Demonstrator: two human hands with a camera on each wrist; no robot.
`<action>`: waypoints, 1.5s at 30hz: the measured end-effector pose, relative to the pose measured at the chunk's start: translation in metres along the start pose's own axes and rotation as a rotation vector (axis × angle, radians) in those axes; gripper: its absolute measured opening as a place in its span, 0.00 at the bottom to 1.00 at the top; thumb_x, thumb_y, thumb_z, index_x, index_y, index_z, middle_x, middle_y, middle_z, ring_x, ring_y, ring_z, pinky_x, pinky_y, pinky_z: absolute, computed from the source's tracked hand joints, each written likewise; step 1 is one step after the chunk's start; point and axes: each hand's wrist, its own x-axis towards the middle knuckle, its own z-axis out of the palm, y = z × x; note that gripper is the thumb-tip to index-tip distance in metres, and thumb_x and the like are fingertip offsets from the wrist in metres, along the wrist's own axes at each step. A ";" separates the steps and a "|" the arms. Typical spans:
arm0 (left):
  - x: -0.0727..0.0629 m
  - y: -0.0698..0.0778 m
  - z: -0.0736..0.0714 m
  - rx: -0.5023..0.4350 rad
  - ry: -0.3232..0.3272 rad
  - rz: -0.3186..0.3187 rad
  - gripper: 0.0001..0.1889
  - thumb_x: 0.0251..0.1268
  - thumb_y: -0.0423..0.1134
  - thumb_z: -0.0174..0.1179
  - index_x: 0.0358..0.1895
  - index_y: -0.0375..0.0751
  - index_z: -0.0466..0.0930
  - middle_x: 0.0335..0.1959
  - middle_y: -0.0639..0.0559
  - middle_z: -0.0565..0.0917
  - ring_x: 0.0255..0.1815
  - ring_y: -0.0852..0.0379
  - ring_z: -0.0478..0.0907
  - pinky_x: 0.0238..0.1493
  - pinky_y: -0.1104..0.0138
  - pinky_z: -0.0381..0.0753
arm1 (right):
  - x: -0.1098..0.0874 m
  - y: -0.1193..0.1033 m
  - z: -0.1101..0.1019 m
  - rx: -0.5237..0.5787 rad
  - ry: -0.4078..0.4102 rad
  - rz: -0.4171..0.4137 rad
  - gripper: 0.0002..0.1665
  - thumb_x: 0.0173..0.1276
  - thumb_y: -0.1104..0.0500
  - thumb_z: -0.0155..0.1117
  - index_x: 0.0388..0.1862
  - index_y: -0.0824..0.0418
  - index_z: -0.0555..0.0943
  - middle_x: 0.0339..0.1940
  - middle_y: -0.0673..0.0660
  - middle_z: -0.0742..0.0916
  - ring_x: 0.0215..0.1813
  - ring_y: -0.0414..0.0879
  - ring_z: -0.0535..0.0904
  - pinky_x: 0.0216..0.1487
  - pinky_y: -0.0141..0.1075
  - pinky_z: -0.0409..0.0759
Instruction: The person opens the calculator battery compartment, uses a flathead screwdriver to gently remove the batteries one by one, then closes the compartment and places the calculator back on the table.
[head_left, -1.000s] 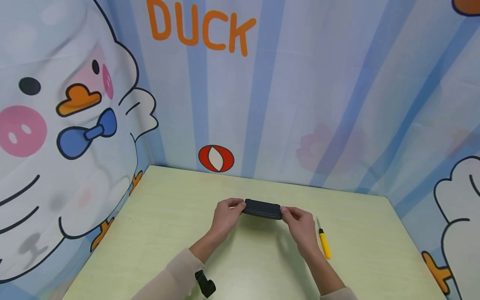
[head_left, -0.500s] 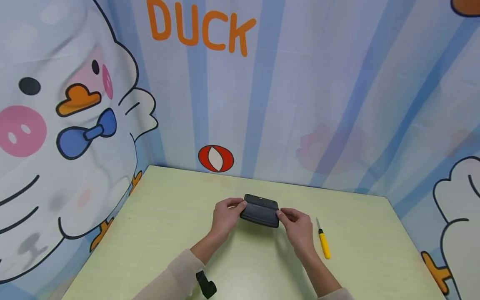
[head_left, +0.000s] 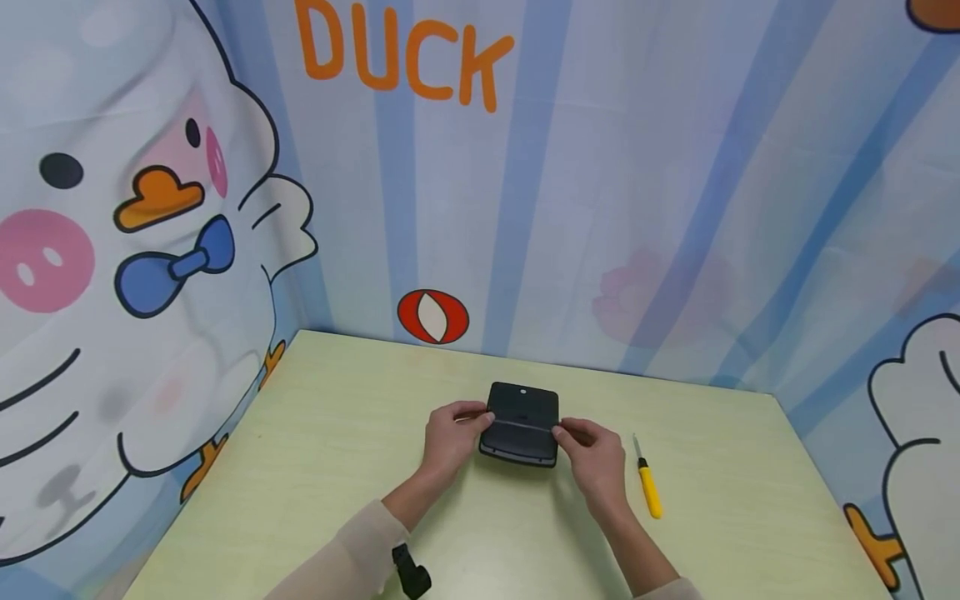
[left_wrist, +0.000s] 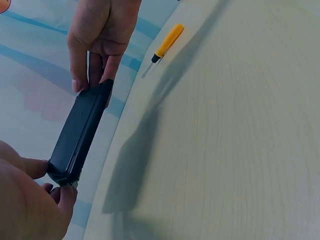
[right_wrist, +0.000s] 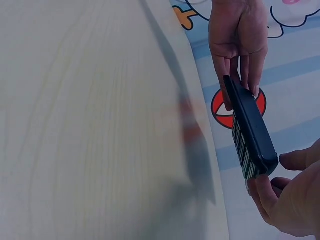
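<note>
A black calculator (head_left: 522,408) is held up above the table between both hands, its plain dark back towards the head camera. Light keys show on its underside in the right wrist view, where the calculator (right_wrist: 255,130) is seen edge-on. My left hand (head_left: 448,442) pinches its left edge, thumb on the back and fingers beneath. At the opposite edge, my right hand (head_left: 597,458) grips it with thumb and fingers. A small round pale spot sits near the far end of the back. The key side is hidden from the head view.
A screwdriver (head_left: 649,487) with a yellow handle lies right of the right hand, its tip pointing away. The pale wooden table (head_left: 337,417) ends at a printed curtain (head_left: 600,167) behind and at the sides. A black strap (head_left: 411,571) hangs by the left sleeve.
The calculator has tilted from nearly edge-on so that its whole back now faces the head camera, its near end lower. Both hands keep their hold and barely shift; the screwdriver stays put.
</note>
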 end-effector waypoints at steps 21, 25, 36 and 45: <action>-0.001 -0.011 -0.001 0.045 -0.016 -0.027 0.15 0.69 0.32 0.71 0.56 0.30 0.87 0.51 0.40 0.89 0.54 0.45 0.87 0.54 0.56 0.87 | 0.001 0.011 0.006 -0.038 -0.006 0.016 0.17 0.75 0.60 0.71 0.60 0.64 0.87 0.54 0.60 0.90 0.54 0.54 0.86 0.59 0.47 0.85; -0.002 -0.015 -0.001 0.052 -0.020 -0.034 0.18 0.69 0.32 0.70 0.59 0.29 0.85 0.54 0.38 0.88 0.57 0.43 0.87 0.56 0.55 0.87 | 0.002 0.015 0.008 -0.035 -0.013 0.005 0.16 0.75 0.62 0.71 0.58 0.65 0.88 0.53 0.61 0.91 0.53 0.54 0.86 0.57 0.47 0.86; -0.002 -0.020 -0.003 0.146 -0.042 -0.050 0.17 0.69 0.31 0.71 0.59 0.30 0.86 0.54 0.40 0.89 0.57 0.44 0.86 0.58 0.53 0.86 | 0.003 0.026 0.013 -0.034 -0.033 0.020 0.15 0.73 0.64 0.71 0.57 0.67 0.88 0.52 0.61 0.91 0.51 0.52 0.86 0.52 0.41 0.87; -0.003 -0.023 -0.004 0.165 -0.065 -0.050 0.18 0.68 0.30 0.71 0.59 0.28 0.85 0.53 0.37 0.88 0.55 0.42 0.87 0.56 0.53 0.86 | 0.002 0.030 0.015 -0.046 -0.051 0.043 0.15 0.74 0.65 0.70 0.58 0.67 0.87 0.53 0.62 0.90 0.52 0.53 0.86 0.52 0.42 0.87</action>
